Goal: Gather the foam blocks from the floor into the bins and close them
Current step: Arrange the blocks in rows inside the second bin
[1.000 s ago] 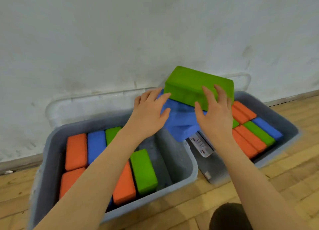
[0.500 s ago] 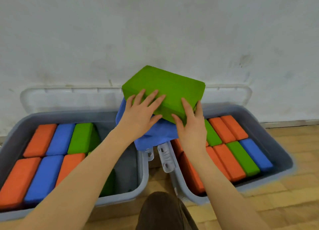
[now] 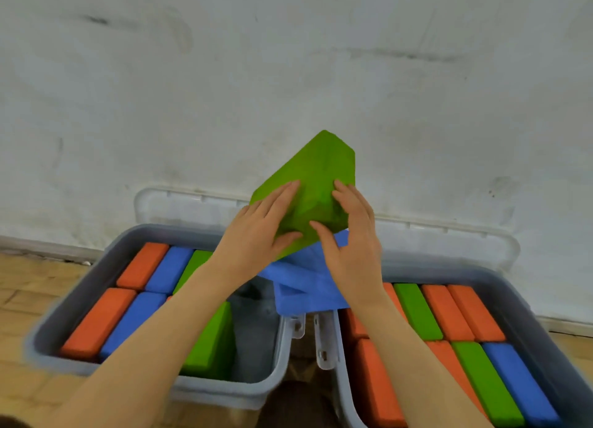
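Observation:
I hold a green foam block (image 3: pixel 316 174) tilted up on end above the gap between two grey bins. My left hand (image 3: pixel 260 235) lies with fingers flat against its left face. My right hand (image 3: pixel 351 238) curls over its right edge, thumb on the front. Under the green block, blue foam blocks (image 3: pixel 305 286) sit askew over the inner walls of the bins. The left bin (image 3: pixel 41 341) holds orange, blue and green blocks, with bare floor at its right end. The right bin (image 3: pixel 545 321) is packed with orange, green and blue blocks.
Two clear lids lean against the white wall behind the bins, the left lid (image 3: pixel 179 208) and the right lid (image 3: pixel 468 240). Pale latches (image 3: pixel 324 344) hang between the bins. Wooden floor (image 3: pixel 29 283) lies around them. My knee shows at the bottom edge.
The green block has tipped from lying flat on the blue blocks to standing steeply on end. My view has risen and shifted, and both hands moved up with the block.

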